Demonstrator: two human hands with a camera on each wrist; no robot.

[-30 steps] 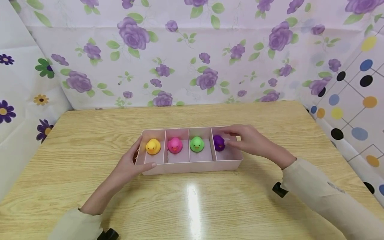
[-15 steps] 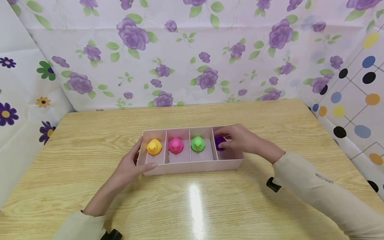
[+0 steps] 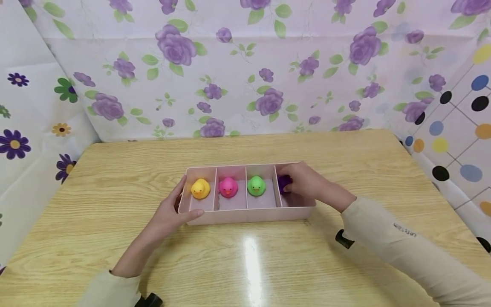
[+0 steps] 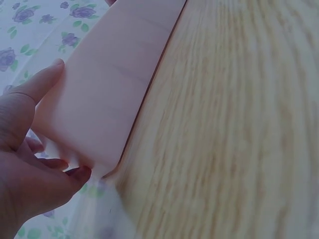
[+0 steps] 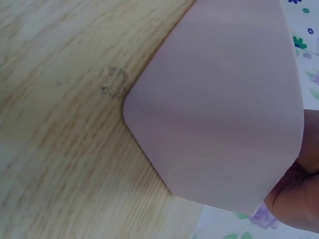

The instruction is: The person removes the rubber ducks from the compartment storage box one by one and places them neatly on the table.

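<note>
A pale pink box [image 3: 249,216] with a row of compartments sits on the table. My left hand [image 3: 170,211] holds its left end, thumb on the front rim and fingers round the end wall. In the left wrist view the fingertips [image 4: 79,174] curl by the box's corner. Inside the rightmost compartment my right hand [image 3: 307,181] grips a purple rubber duck [image 3: 283,184] between thumb and fingers, which cover much of it. In the right wrist view, the box wall [image 5: 214,109] hides the fingertips. Yellow [image 3: 200,189], pink [image 3: 228,187] and green rubber ducks [image 3: 256,186] occupy the other compartments, one each.
The wood-grain table [image 3: 215,264] extends around the box on every side. Behind it hangs a purple-flowered cloth [image 3: 245,85]. Patterned sheets flank it: a flowered one [image 3: 34,111] at left, a dotted one [image 3: 456,128] at right.
My right hand has moved left and down into the rightmost compartment and closed round the purple duck. The left hand keeps its hold on the box; the view has shifted slightly.
</note>
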